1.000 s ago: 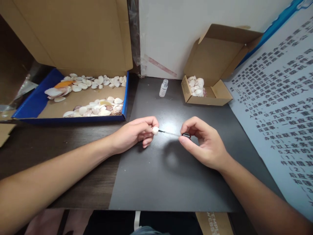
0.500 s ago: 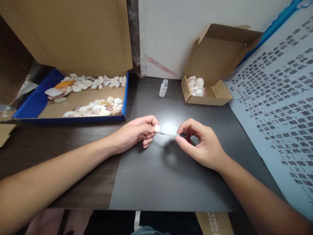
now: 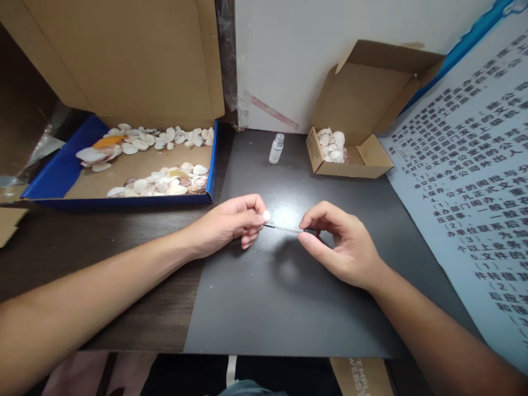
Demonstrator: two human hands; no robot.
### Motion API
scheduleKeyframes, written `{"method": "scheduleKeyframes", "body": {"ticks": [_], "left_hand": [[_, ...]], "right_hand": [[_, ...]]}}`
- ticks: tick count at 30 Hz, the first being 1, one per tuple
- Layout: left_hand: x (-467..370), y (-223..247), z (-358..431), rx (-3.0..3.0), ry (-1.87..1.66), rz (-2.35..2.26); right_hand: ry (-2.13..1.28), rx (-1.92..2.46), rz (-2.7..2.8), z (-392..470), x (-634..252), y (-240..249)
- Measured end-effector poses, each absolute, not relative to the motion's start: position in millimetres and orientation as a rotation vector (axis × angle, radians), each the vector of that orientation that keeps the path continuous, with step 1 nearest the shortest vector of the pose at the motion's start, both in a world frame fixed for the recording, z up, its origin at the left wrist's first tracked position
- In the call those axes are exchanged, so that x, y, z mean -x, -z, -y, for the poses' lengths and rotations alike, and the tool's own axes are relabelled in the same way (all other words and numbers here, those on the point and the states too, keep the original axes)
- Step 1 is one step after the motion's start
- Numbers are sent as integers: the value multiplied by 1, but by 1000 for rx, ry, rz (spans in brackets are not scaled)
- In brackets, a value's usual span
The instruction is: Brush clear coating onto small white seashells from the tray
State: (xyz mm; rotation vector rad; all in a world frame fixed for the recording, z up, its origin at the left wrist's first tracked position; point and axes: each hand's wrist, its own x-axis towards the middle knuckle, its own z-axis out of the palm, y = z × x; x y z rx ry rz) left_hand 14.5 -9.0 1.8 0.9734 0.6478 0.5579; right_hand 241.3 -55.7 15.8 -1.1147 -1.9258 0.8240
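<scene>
Between the thumb and forefinger of my left hand is a small white shell, its outer side showing past the fingertips. My right hand pinches a thin brush with a slender pale shaft and a dark tip. That tip reaches the lower edge of the shell; whether it touches is too small to tell. Both hands are held above the dark grey mat. Behind them stands a small uncapped glass bottle with a white label.
At the left, an open blue-sided cardboard box holds rows of shells. A smaller open carton at the back right contains white shells. A white panel rises behind, and a printed sheet lines the right side.
The brush tip has shifted slightly left along the shell's lower edge, and the shell is turned a little. Both hands keep their hold.
</scene>
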Motion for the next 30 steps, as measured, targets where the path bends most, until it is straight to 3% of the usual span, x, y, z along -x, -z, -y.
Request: {"method": "scheduleKeyframes", "body": {"ticks": [30], "left_hand": [[-15,-8,7,-771,-604,-621]], "right_hand": [[-744,1182,1905,57,-242,-15]]}}
